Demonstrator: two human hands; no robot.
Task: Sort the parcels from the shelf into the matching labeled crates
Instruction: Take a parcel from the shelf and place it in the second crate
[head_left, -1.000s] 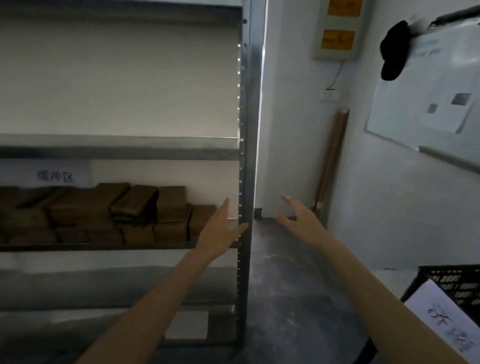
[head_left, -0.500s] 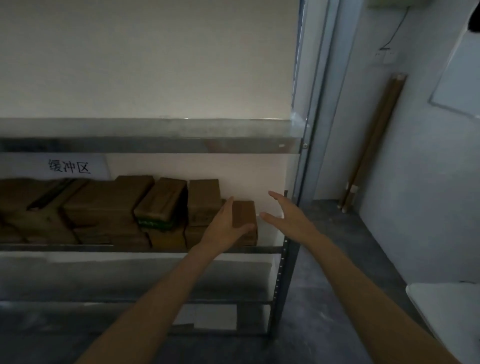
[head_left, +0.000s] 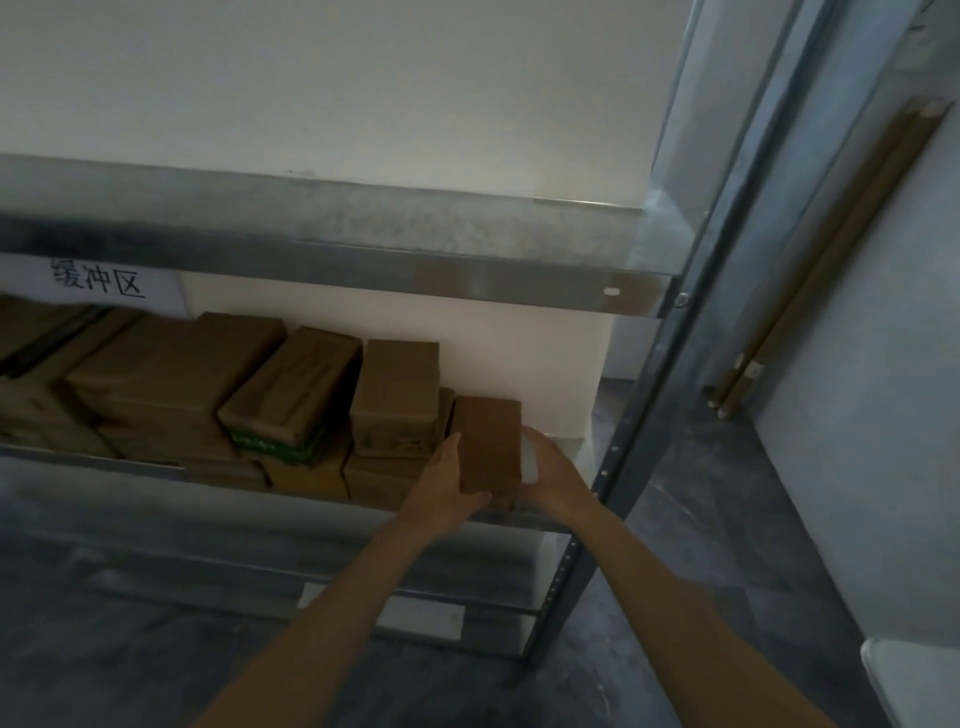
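A metal shelf holds several brown cardboard parcels in a stacked row. The rightmost parcel stands at the row's right end, near the shelf's front edge. My left hand clasps its left side and lower front. On its right side my right hand presses in, fingers wrapped behind the parcel. A taller parcel sits just left of it, and a parcel with a green band lies further left. No crate is in view.
A white label with black characters hangs under the upper shelf at left. The shelf's upright post stands just right of my hands. Two wooden poles lean in the corner. A white edge shows at bottom right.
Both hands have reached forward from open air to the shelf and closed on the sides of the rightmost parcel. The view has swung left and down, and the black crate has left it.
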